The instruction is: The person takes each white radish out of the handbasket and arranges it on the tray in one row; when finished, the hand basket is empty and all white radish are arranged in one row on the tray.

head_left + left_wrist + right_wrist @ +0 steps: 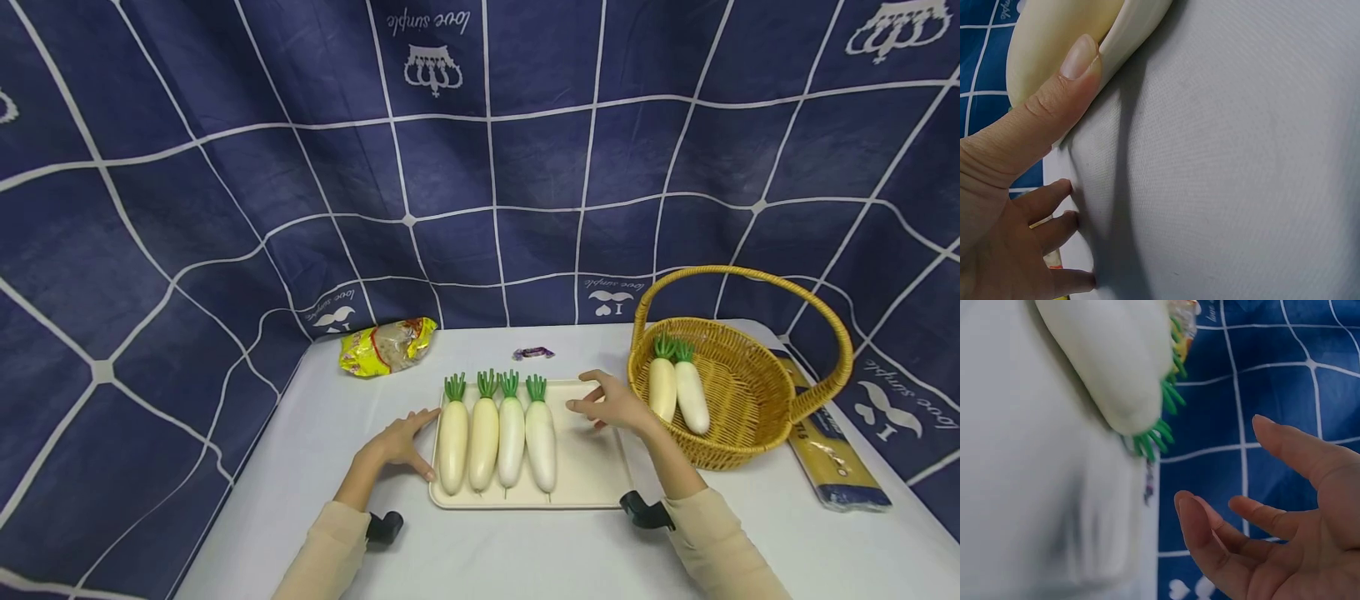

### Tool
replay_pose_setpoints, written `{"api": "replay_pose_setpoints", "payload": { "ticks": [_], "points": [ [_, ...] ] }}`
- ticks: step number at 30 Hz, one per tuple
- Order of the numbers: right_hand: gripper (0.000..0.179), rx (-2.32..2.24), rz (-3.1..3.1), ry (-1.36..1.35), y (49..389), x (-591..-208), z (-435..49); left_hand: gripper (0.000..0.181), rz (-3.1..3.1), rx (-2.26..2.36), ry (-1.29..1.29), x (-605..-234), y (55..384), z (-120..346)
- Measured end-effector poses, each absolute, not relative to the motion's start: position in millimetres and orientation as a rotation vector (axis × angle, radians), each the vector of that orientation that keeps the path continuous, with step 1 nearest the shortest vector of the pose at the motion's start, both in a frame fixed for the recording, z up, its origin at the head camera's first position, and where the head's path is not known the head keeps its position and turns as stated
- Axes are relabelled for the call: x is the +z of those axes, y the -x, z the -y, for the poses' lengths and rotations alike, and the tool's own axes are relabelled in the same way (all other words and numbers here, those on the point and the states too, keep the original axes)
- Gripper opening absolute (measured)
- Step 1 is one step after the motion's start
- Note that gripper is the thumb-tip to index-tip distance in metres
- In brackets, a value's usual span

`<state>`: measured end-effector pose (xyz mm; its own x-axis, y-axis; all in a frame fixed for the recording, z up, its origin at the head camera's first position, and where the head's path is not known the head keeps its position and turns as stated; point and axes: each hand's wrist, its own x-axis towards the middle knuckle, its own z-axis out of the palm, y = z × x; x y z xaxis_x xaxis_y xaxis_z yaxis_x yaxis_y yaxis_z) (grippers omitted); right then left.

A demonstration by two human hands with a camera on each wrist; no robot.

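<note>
Several white radishes with green tops, the leftmost radish (453, 448) among them, lie side by side on a cream tray (592, 467) in the head view. At the tray's left edge is my left hand (397, 442), fingers spread and holding nothing. Its thumb (1041, 122) lies along the tray rim beside a radish (1047, 47) in the left wrist view. Over the tray's bare right part hovers my right hand (617, 404), fingers loosely bent with nothing between them. In the right wrist view it is apart from the nearest radish (1104, 362).
To the right stands a yellow wicker basket (738, 375) with a tall handle, holding two radishes (691, 396). Behind it lies a gold and dark packet (828, 462). A yellow plastic bag (387, 347) and a purple-wrapped candy (533, 353) lie at the back before a blue curtain (532, 167).
</note>
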<state>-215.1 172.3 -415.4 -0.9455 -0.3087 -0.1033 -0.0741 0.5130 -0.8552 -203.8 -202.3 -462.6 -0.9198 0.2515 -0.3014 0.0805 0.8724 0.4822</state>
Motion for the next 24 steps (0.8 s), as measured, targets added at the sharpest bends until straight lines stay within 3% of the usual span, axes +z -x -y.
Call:
{"api": "replay_pose_setpoints", "payload": {
  "ticks": [18, 24],
  "points": [
    [0.067, -1.276, -2.637, 0.261, 236.6, -354.1, -258.4, 0.112, -2.683, 0.665, -0.257, -458.8, 201.9, 201.5],
    [0.081, -1.237, -2.638, 0.175, 249.3, -350.7, -280.7, 0.112, -2.680, 0.669, -0.247, -457.7, 201.3, 200.7]
  ]
}}
